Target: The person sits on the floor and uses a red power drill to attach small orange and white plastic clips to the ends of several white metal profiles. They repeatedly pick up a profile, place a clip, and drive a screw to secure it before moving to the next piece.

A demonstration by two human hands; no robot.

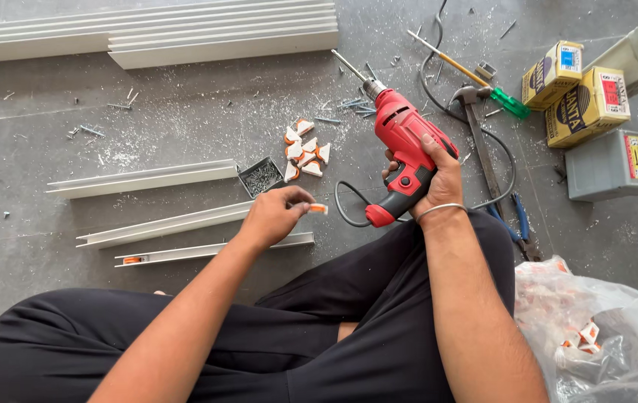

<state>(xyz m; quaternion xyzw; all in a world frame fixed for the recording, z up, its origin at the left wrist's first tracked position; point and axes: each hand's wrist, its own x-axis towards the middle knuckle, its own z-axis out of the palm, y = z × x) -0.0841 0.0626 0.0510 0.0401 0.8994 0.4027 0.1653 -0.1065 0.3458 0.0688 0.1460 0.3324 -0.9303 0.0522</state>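
3 white rails (156,224) on floor (50,149). Left hand (272,216) pinches small orange-white clip (318,209) above them, clip pile (305,149) and screw box (262,177) just beyond. Right hand (438,179) wraps red drill (402,149); hammer (479,134), cartons (576,93) right.

Seated cross-legged, both forearms reaching forward over the knees. Left hand (272,216) palm down, fingertips pinched together — thumb against forefinger. Right hand (438,179) curled in a full fist-grip, wrist straight, bangle on it — knuckles facing up.
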